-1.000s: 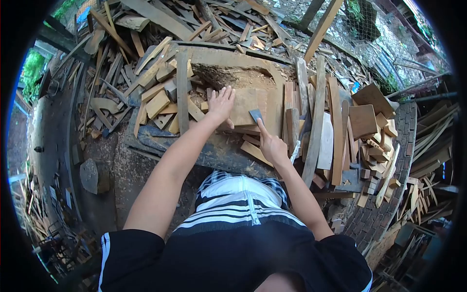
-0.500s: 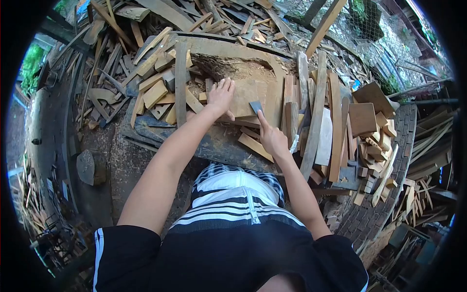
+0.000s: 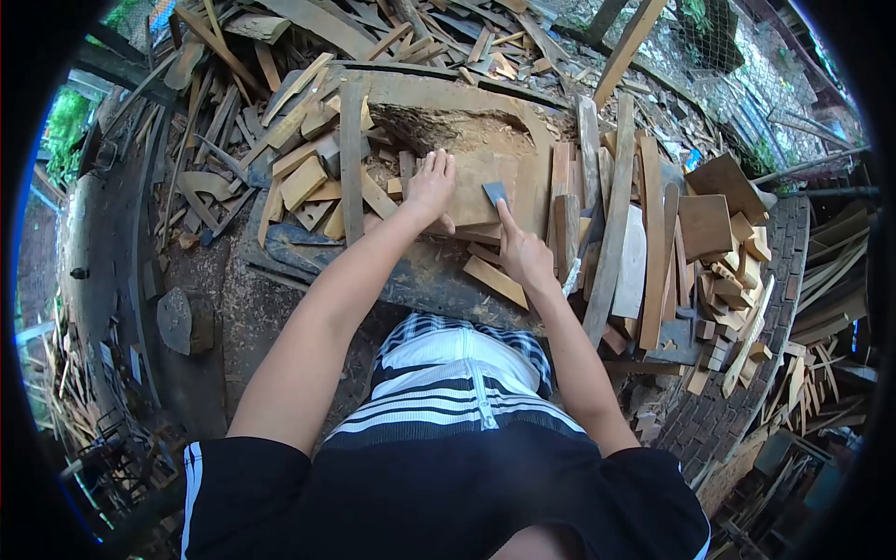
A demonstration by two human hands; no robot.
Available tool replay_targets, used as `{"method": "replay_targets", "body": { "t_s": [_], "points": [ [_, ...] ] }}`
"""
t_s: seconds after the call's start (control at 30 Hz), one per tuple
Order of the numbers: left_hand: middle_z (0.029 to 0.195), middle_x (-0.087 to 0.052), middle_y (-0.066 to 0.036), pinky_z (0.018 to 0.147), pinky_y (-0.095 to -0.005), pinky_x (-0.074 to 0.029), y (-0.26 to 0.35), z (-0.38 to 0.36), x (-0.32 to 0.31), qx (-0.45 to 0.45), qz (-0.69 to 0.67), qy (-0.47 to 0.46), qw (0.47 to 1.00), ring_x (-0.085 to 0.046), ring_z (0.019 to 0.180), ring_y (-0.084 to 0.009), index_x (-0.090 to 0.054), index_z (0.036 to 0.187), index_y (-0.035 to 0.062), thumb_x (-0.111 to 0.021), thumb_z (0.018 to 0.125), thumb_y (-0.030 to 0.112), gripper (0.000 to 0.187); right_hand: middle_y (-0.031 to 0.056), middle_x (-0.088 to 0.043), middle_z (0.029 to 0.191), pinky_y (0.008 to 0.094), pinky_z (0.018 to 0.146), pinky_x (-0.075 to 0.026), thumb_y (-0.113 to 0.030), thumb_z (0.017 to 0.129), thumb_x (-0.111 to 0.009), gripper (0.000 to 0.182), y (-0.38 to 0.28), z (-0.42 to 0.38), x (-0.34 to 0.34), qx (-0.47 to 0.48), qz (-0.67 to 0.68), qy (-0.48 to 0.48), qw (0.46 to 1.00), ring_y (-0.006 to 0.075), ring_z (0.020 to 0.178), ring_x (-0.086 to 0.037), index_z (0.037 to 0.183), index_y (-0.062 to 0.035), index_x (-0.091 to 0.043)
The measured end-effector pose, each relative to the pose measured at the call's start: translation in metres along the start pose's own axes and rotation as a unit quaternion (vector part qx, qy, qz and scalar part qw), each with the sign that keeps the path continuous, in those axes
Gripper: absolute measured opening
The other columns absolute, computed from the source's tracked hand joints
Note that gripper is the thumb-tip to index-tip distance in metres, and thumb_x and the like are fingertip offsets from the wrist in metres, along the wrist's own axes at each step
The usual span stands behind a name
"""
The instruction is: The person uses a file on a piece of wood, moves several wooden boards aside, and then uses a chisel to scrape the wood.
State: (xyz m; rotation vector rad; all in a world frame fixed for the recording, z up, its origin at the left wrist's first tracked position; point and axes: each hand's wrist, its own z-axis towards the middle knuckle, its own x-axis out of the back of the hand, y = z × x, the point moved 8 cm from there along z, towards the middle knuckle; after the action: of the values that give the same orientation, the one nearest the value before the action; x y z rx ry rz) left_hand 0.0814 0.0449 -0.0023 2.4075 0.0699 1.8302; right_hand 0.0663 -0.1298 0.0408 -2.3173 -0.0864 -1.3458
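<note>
In the head view a flat wooden board (image 3: 478, 187) lies on the workbench in front of me. My left hand (image 3: 432, 189) rests on the board's left side, fingers stretched out together and pointing away from me, the thumb toward its near edge. A putty knife (image 3: 495, 193) with a flat dark blade is gripped in my right hand (image 3: 525, 254), the index finger laid along it toward the blade. That blade sits over the right part of the board. Its handle is hidden inside my fist.
A hollowed, rough-edged wood slab (image 3: 439, 121) lies behind the board. Offcuts (image 3: 303, 182) are heaped on the left. Long planks (image 3: 611, 224) lean on the right, beside a pile of small blocks (image 3: 733, 280). A wood strip (image 3: 495, 280) lies near the bench's front edge.
The putty knife's blade has turned slightly and looks darker, staying over the board's right part. My left hand keeps its place on the board; the whole view has shifted a little.
</note>
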Motion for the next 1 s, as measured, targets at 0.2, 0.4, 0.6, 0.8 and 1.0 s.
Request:
{"method": "replay_targets", "body": {
  "t_s": [0.2,0.4,0.6,0.8,1.0],
  "points": [
    [0.148,-0.027,-0.025,0.114,-0.0388,-0.031,-0.002,-0.001,0.003,0.001,-0.014,0.005,1.000,-0.028,0.139,-0.0396,-0.022,0.143,-0.0073,-0.095,0.031,0.042,0.142,0.0296,-0.064,0.100,0.0541,0.080,-0.050,-0.029,0.097,-0.038,0.051,-0.010,0.070,0.005,0.026,0.009,0.032,0.999,0.0448,0.090,-0.064,0.147,-0.0311,-0.030],
    [0.148,-0.027,-0.026,0.114,-0.0391,-0.031,0.000,-0.007,0.009,-0.004,-0.027,0.000,1.000,-0.027,0.139,-0.0394,-0.021,0.143,-0.0067,-0.094,0.031,0.044,0.142,0.0259,-0.067,0.085,0.0525,0.073,-0.053,-0.026,0.095,-0.040,0.051,0.000,-0.002,0.002,0.008,-0.006,0.032,0.999,0.0427,0.081,-0.067,0.146,-0.0297,-0.035],
    [0.150,-0.024,-0.025,0.111,-0.0422,-0.036,-0.001,-0.005,0.008,-0.003,-0.045,0.005,0.999,-0.025,0.140,-0.0395,-0.022,0.143,-0.0052,-0.093,0.034,0.040,0.138,0.0265,-0.067,0.088,0.0538,0.076,-0.051,-0.026,0.095,-0.039,0.049,-0.007,0.041,0.009,0.023,0.024,0.079,0.996,0.0444,0.083,-0.066,0.144,-0.0276,-0.036],
    [0.149,-0.027,-0.027,0.113,-0.0393,-0.032,-0.001,-0.007,0.010,0.000,-0.043,0.007,0.999,-0.027,0.140,-0.0397,-0.024,0.142,-0.0074,-0.094,0.031,0.040,0.139,0.0291,-0.065,0.094,0.0537,0.077,-0.051,-0.028,0.097,-0.039,0.049,-0.012,0.023,0.006,0.011,0.013,0.046,0.999,0.0450,0.085,-0.064,0.146,-0.0274,-0.034],
    [0.149,-0.025,-0.028,0.114,-0.0396,-0.030,0.000,-0.006,0.008,-0.003,-0.045,0.000,0.999,-0.026,0.140,-0.0408,-0.022,0.142,-0.0091,-0.094,0.033,0.042,0.140,0.0252,-0.067,0.085,0.0531,0.071,-0.053,-0.022,0.092,-0.044,0.056,-0.017,0.019,-0.004,0.037,-0.004,0.047,0.998,0.0429,0.077,-0.067,0.147,-0.0285,-0.033]
  ]
}}
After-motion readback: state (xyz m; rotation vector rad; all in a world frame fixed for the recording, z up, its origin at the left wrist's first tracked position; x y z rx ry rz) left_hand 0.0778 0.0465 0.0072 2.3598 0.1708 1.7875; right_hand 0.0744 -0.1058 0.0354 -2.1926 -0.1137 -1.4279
